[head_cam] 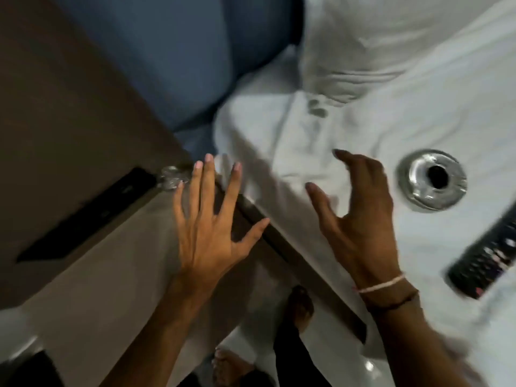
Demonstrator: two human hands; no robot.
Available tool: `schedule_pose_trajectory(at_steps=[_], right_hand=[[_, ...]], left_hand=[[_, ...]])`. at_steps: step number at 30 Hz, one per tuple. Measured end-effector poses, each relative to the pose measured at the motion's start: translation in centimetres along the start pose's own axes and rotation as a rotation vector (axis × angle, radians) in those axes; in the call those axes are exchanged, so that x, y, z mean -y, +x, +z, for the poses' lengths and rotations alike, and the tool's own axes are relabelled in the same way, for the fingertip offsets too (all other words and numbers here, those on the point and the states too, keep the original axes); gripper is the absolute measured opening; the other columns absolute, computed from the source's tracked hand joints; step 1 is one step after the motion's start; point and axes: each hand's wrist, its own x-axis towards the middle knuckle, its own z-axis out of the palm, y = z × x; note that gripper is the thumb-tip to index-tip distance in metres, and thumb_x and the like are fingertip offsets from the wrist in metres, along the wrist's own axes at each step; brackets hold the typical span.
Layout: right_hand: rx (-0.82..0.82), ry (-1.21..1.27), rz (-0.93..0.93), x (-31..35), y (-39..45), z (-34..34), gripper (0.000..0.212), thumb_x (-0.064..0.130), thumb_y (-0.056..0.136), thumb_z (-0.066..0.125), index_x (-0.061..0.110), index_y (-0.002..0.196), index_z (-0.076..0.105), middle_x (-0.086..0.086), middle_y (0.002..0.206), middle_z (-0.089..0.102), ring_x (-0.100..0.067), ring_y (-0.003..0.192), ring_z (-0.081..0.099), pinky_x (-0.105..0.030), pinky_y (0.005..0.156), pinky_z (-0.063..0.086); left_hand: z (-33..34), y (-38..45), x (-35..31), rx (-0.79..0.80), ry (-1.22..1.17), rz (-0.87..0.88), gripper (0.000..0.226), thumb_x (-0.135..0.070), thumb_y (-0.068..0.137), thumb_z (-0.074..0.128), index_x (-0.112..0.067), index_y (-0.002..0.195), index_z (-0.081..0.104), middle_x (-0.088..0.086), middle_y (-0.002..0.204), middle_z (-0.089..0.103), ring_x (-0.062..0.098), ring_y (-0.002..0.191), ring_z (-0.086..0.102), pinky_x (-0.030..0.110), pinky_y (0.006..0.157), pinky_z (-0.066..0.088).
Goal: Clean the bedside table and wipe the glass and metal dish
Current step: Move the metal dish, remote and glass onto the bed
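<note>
- White bed linen fills the right and upper right of the head view, with a pillow lying on it near the top and a blue padded headboard behind.
- On the left stands the bedside table, with a pale beige top and a brown wall panel above it.
- A dark flat rectangle lies on the table close to the wall; the picture is too blurred to say what it is.
- The glass stands at the far corner of the table, just beside the fingertips of the left hand, and I cannot tell if they touch it.
- The left hand is over the table edge with all fingers spread wide, and it holds nothing.
- The right hand is over the edge of the bed, the fingers apart and bent like a claw, also holding nothing.
- Thin bands, one pale and one dark, go around the right wrist.
- The metal dish, round and shiny with a dark hole in its middle, lies on the linen to the right of the right hand, near it but apart.
- A black remote control lies on the linen below the dish, at the right border.
- Bare feet show on the shiny white floor between the two forearms.
</note>
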Motion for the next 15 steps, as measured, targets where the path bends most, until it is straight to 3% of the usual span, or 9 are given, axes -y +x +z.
schedule_pose_trajectory(at_steps=[3, 6, 9, 11, 15], right_hand=[[0.224, 0.007, -0.18, 4.2, 1.3, 7.1, 0.061, 0.041, 0.092, 0.066, 0.015, 0.144, 0.047, -0.01, 0.13, 0.052, -0.026, 0.119, 0.054, -0.032, 0.099, 0.047], [0.417, -0.121, -0.309, 8.3, 2.5, 15.7, 0.076, 0.049, 0.089, 0.064, 0.022, 0.153, 0.034, -0.014, 0.141, 0.043, -0.031, 0.125, 0.051, -0.039, 0.1, 0.049], [0.569, -0.303, -0.304, 10.3, 2.9, 23.6, 0.086, 0.052, 0.085, 0.066, 0.031, 0.157, 0.024, -0.018, 0.156, 0.027, -0.042, 0.135, 0.041, -0.05, 0.105, 0.046], [0.615, -0.335, -0.267, 10.2, 2.8, 27.0, 0.087, 0.047, 0.086, 0.067, 0.032, 0.157, 0.021, -0.019, 0.155, 0.026, -0.044, 0.135, 0.041, -0.054, 0.105, 0.046], [0.517, -0.319, -0.335, 8.7, 2.1, 29.4, 0.072, 0.039, 0.095, 0.059, 0.028, 0.156, 0.024, -0.019, 0.141, 0.037, -0.043, 0.122, 0.052, -0.053, 0.097, 0.052]], left_hand=[[0.0, -3.0, 5.6, 0.042, 0.097, -0.122, 0.086, -0.077, 0.09, 0.034, -0.026, 0.158, 0.022, 0.016, 0.167, 0.019, 0.031, 0.154, 0.021, 0.059, 0.117, 0.025], [0.3, -6.1, 10.7, 0.043, 0.135, -0.249, 0.086, -0.078, 0.09, 0.03, -0.027, 0.159, 0.019, 0.016, 0.167, 0.018, 0.031, 0.154, 0.02, 0.061, 0.117, 0.024], [0.9, -8.1, 13.8, 0.07, 0.099, -0.343, 0.089, -0.081, 0.089, 0.022, -0.028, 0.16, 0.013, 0.016, 0.168, 0.013, 0.032, 0.155, 0.016, 0.062, 0.118, 0.023], [1.3, -8.7, 14.9, 0.069, 0.082, -0.377, 0.09, -0.081, 0.088, 0.017, -0.028, 0.16, 0.008, 0.016, 0.168, 0.01, 0.033, 0.155, 0.014, 0.063, 0.118, 0.023], [1.6, -8.8, 15.6, 0.087, 0.03, -0.419, 0.089, -0.08, 0.089, 0.014, -0.027, 0.16, 0.009, 0.017, 0.169, 0.008, 0.033, 0.155, 0.012, 0.063, 0.119, 0.021]])
